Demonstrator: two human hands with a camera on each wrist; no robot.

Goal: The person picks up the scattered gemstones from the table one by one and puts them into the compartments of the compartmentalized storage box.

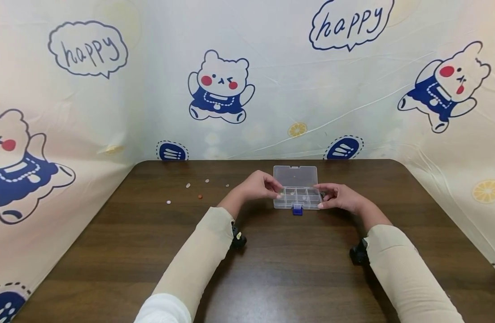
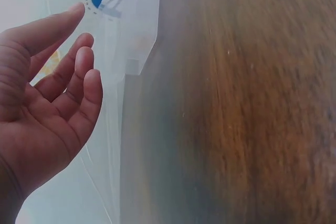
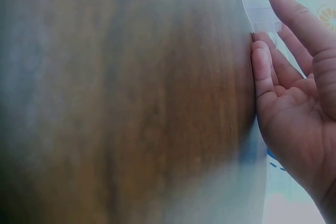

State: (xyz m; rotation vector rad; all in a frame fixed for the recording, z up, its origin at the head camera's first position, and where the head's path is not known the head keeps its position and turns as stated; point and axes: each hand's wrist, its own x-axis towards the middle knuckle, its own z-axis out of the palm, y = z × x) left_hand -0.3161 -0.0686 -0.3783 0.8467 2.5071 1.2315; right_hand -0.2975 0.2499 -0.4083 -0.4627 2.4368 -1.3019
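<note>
A clear plastic compartment box (image 1: 308, 207) lies on the table with its lid (image 1: 295, 176) tipped back and its blue latch (image 1: 297, 210) facing forward. Small pale pieces show in some of its compartments. My left hand (image 1: 258, 185) is at the box's left end, fingertips overlapping the edge; in the left wrist view its fingers (image 2: 92, 85) are loosely bent with nothing visible between them. At the other end, my right hand (image 1: 341, 197) holds the box, thumb at the front corner and forefinger by the hinge side. In the right wrist view the box corner (image 3: 266, 24) shows beside the thumb.
Left of the box, several small pieces lie scattered on the brown wooden table (image 1: 150, 251): white ones, such as a white piece (image 1: 168, 202), and an orange-brown piece (image 1: 200, 197). A printed cloth (image 1: 271, 103) with bears hangs behind the table's far edge.
</note>
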